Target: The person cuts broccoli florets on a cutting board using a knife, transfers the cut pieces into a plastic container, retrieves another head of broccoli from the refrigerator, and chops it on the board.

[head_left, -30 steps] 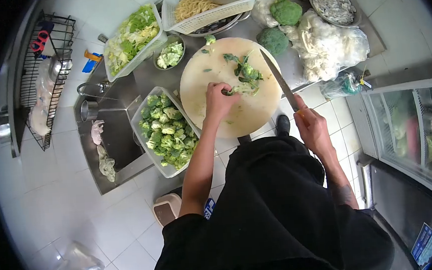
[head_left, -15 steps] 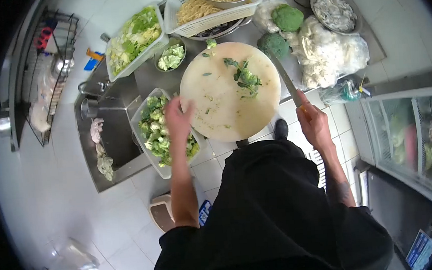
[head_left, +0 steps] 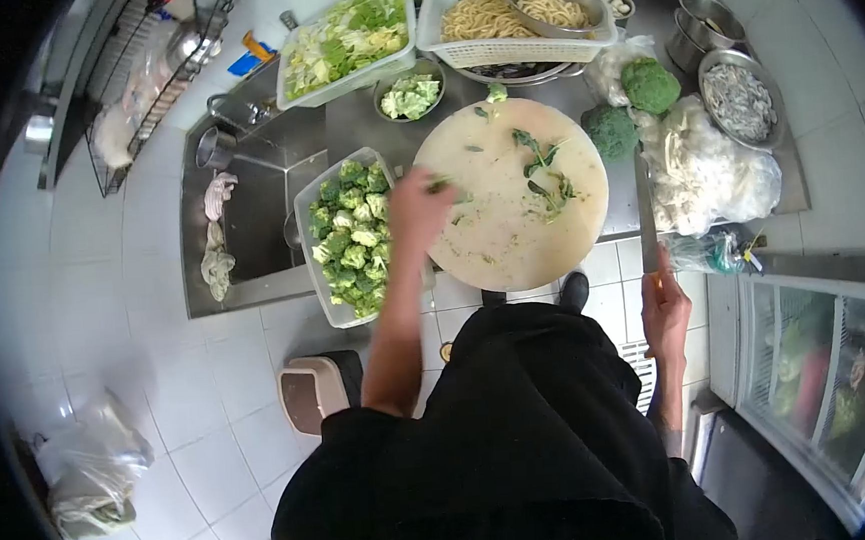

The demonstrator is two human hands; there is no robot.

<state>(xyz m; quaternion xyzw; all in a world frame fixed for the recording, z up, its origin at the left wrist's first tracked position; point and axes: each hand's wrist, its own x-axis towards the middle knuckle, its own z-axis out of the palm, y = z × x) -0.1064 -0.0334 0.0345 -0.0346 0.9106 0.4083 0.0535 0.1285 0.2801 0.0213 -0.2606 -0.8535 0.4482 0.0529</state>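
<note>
Left hand (head_left: pixel 420 209): yours is blurred over the board's (head_left: pixel 511 249) left edge, just beside the tub (head_left: pixel 318 268); the fingers look part curled with a green bit (head_left: pixel 439 183) at their tips, though whether they grip it I cannot tell.
Leaves (head_left: pixel 543 165): on the board toward its right edge, to the right of your left fingertips and apart from them.
Leaves' long axis: slants from the board's far edge toward its near right.
Nearer hand: your left.
Right hand (head_left: pixel 665 319): wrapped around the knife (head_left: pixel 647 220), beyond the board's right edge, blade toward the worktop's far edge.
</note>
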